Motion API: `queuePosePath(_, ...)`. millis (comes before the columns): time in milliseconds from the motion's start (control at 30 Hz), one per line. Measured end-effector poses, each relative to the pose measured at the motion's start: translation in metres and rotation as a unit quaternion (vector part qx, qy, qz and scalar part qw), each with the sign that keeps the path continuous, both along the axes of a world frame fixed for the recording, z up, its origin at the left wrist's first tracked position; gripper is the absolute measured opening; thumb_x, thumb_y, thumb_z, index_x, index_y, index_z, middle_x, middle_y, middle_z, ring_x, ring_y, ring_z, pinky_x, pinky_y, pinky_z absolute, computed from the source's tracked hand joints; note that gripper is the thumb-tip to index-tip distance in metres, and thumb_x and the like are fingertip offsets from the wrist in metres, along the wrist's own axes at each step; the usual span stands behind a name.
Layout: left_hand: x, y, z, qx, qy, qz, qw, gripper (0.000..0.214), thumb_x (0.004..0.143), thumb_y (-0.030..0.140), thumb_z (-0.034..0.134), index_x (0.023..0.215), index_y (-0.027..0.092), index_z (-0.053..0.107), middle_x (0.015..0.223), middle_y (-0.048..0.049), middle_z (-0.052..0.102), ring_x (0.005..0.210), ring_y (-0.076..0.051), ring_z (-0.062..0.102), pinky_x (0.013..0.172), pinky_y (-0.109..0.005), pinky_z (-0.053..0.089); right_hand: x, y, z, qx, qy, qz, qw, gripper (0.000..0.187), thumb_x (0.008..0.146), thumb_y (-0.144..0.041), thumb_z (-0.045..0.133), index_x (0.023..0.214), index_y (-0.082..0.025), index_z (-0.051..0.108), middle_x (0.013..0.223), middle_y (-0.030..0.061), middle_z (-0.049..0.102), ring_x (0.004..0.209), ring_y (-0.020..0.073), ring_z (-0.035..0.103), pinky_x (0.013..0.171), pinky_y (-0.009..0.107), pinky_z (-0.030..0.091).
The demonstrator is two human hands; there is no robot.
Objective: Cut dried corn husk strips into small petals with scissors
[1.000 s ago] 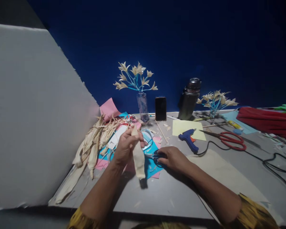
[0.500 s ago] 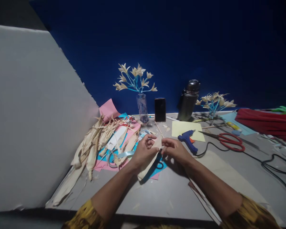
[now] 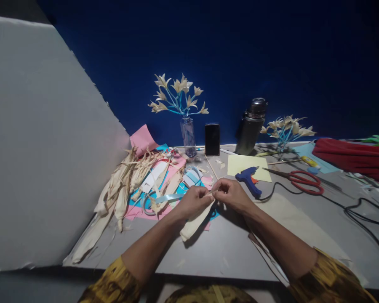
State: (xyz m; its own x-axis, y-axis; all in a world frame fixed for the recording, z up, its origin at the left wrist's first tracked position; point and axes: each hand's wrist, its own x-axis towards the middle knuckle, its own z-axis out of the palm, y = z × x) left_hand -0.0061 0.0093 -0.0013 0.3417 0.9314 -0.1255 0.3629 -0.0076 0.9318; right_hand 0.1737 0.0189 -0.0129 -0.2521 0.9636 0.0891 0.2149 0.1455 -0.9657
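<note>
Between my two hands is a pale dried corn husk, its wide end hanging down toward the front of the table. My left hand is closed on the husk near its upper end. Fingertips of my right hand pinch that same upper end, close against the left fingers. Under the husk lie blue and pink paper and a dark loop, perhaps a scissor handle, mostly covered. A thin stick lies just beyond my hands.
Dried husks and coloured paper are heaped at left. A vase of husk flowers, a phone and a flask stand at the back. To the right lie a blue glue gun, red-handled scissors and a black cord.
My fingers have drawn together at the husk's upper end, and the right fingers have closed into a pinch. The view has tipped slightly downward.
</note>
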Motion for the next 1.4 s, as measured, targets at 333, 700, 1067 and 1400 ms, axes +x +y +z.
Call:
queuePosePath(333,-0.007,-0.007,0.014,-0.019,0.041,-0.061,0.997,0.018,0.071,0.024,0.052,0.058,0.019,0.040,0.057,0.0057,0.029,0.055,-0.009,0.025,0.050,-0.026,0.018,0.003,-0.003,0.005,0.134,-0.140,0.041,0.980,0.027,0.072,-0.016,0.062,0.097,-0.020,0.071,0.090,0.0040,0.073,0.076,0.0177,0.062,0.068,0.028,0.044)
queuePosePath(700,-0.011,-0.007,0.019,0.034,0.116,-0.122,0.985,0.025,0.076,0.026,0.050,0.058,0.020,0.034,0.059,0.0052,0.025,0.056,-0.010,0.025,0.051,-0.027,0.017,0.007,-0.006,0.013,0.195,-0.384,0.056,0.901,0.017,0.079,-0.019,0.058,0.080,-0.022,0.075,0.085,0.0048,0.075,0.081,0.0204,0.066,0.065,0.028,0.036)
queuePosePath(1067,-0.011,-0.011,0.027,-0.025,0.137,-0.103,0.985,0.019,0.071,0.029,0.056,0.060,0.019,0.044,0.055,0.0057,0.035,0.052,-0.010,0.032,0.048,-0.026,0.021,0.015,-0.002,0.017,0.062,-0.186,0.090,0.976,0.020,0.078,-0.026,0.058,0.089,-0.020,0.074,0.085,0.0023,0.073,0.073,0.0176,0.062,0.062,0.025,0.040)
queuePosePath(1400,-0.006,-0.020,0.029,-0.076,0.101,-0.127,0.984,0.013,0.067,0.021,0.050,0.055,0.018,0.049,0.049,0.0032,0.046,0.047,-0.010,0.038,0.047,-0.025,0.021,0.000,-0.014,0.017,0.088,-0.303,0.137,0.939,0.014,0.076,-0.021,0.056,0.067,-0.019,0.066,0.065,-0.0006,0.066,0.060,0.0138,0.053,0.054,0.025,0.027)
